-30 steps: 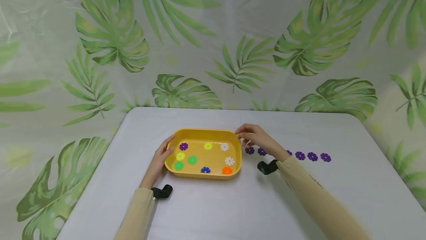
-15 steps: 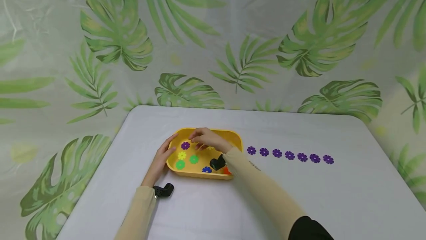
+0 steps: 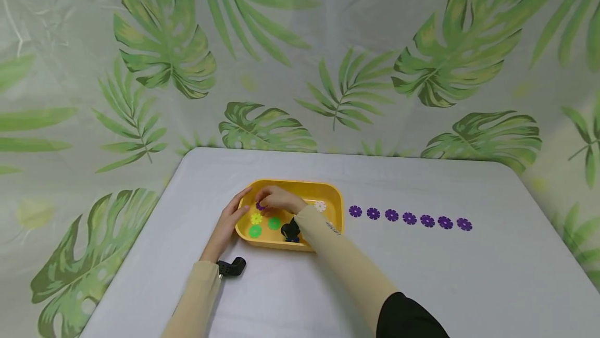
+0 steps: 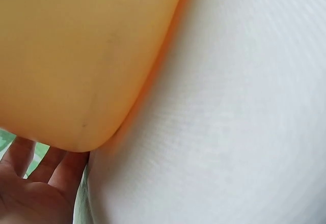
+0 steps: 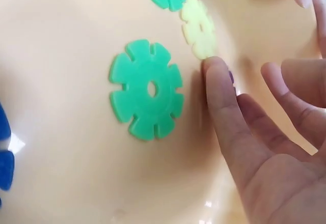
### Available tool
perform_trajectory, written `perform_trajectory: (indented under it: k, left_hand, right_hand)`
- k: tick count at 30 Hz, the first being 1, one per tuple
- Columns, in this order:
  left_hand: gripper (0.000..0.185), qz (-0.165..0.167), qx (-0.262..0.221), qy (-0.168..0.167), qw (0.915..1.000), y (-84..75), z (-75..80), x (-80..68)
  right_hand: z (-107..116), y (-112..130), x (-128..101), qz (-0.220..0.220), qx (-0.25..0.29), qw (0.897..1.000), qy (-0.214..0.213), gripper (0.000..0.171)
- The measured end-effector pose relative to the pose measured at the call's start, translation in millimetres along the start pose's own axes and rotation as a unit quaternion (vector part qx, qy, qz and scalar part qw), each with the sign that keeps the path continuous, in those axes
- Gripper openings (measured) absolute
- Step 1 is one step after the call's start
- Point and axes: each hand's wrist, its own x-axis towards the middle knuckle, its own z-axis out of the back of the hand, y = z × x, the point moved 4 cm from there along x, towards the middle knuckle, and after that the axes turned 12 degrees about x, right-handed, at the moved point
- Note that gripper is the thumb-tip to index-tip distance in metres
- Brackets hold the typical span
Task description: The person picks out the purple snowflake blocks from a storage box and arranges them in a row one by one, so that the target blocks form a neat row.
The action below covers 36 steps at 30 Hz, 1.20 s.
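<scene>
Seven purple discs (image 3: 409, 217) lined up near tray (image 3: 335, 196); right hand (image 3: 277, 198) pinching flower-shaped purple disc (image 3: 260, 206), left hand (image 3: 229, 218) flat against tray's left edge.

The head camera looked forward and down over the desk (image 3: 422, 286) from some way off. Both wrist cameras sat very close: the left beside the yellow tray (image 4: 76, 56), the right inside it, sharing that tray.
</scene>
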Motion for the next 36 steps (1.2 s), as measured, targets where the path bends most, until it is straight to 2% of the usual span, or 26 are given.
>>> perform_trajectory:
  k: [6,11,19,27,33,36]
  left_hand:
    - [0.049,0.000,0.000,0.000,1.0000,0.4,-1.1,1.2]
    - [0.048,-0.004,-0.001,0.003,1.0000,-0.6,-2.6,1.4]
    - [0.048,-0.004,-0.002,0.002,1.0000,-2.0,-4.5,2.3]
    - [0.048,-0.002,0.000,-0.003,1.0000,0.6,-2.5,1.2]
    - [0.046,-0.007,-0.002,-0.016,0.9999,20.9,-0.6,7.7]
    - [0.046,-0.009,0.002,-0.017,0.9998,25.9,-1.2,8.5]
  right_hand:
    - [-1,-2,1,0.012,-0.005,1.000,-0.003,0.027]
    - [-3,-3,-1,0.003,-0.021,1.000,-0.003,0.027]
    - [1,-3,-7,0.009,-0.045,0.998,-0.031,0.011]
    - [33,10,-31,0.050,-0.048,0.997,-0.015,0.019]
    - [70,20,-66,0.074,-0.029,0.997,0.011,0.023]
    - [94,16,-86,0.073,-0.025,0.997,-0.004,0.025]
